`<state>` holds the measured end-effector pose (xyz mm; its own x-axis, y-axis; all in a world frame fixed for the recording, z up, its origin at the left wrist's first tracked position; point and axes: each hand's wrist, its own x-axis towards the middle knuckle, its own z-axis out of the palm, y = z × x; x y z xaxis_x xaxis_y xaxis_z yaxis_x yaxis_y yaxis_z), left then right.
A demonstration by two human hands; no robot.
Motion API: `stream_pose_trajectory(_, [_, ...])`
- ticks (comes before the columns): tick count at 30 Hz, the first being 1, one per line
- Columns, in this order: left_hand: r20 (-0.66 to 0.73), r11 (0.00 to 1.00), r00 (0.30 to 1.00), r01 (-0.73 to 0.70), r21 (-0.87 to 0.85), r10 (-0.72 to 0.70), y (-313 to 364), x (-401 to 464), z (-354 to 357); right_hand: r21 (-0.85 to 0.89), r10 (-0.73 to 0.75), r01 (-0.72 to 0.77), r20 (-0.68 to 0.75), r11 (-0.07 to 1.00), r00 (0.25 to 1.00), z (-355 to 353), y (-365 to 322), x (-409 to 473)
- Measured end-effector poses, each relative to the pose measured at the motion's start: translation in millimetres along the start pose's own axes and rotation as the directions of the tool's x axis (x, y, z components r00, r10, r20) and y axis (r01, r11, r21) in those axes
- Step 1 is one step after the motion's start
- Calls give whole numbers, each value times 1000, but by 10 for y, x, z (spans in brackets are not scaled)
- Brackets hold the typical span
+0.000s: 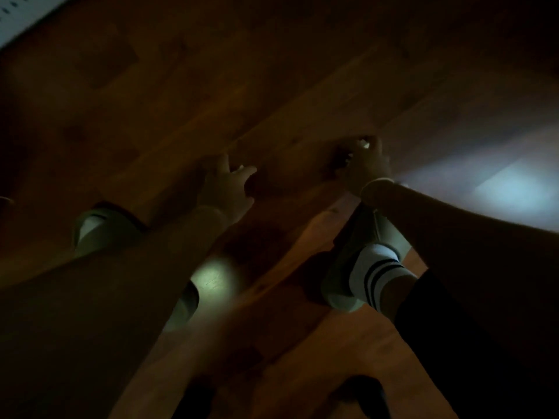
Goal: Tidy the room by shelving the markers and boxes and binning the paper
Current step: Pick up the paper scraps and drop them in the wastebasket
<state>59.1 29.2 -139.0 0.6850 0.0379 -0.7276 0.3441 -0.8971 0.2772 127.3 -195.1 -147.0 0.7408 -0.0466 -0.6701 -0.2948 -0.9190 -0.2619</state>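
Head view: dim, blurred; both hands near wooden floor (181, 95), shoes (363, 246) beneath.

Head view, steeply downward over dim wooden floor (272, 86); close range

Whole view: dim and motion-blurred. Right hand (367, 160): closed around small pale bits, too blurred to identify. Left hand (228, 186): fingers spread; a pale speck at the fingertips, contact unclear. White panel (21, 16): cut off by top-left corner. Left shoe (99, 228): partly hidden behind forearm. Dark shape (360, 394): cut by bottom edge.
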Motion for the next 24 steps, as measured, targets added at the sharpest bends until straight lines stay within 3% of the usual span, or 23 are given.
stream_pose_trajectory(3, [-93,996,995,38,-82,-46,-49,37,103,-23,-8,7,-48,1000,999,81,26,-31])
stream_pose_trajectory(7, [-92,986,995,29,-162,-44,-96,-90,-34,4,-52,52,9,999,999,-19,-109,-142])
stream_pose_trajectory(14, [-252,972,966,3,-235,-64,-270,-819,-1167,51,-244,244,3,968,970,-524,-1156,-779])
stream_pose_trajectory(17, [-363,976,926,27,-218,-107,-462,-1248,-1728,86,-356,355,2,931,934,-743,-1776,-1214])
stream_pose_trajectory(24, [-578,949,772,106,-295,-266,-1283,-2541,-2599,212,-627,643,-145,736,766,-812,-3212,-2449])
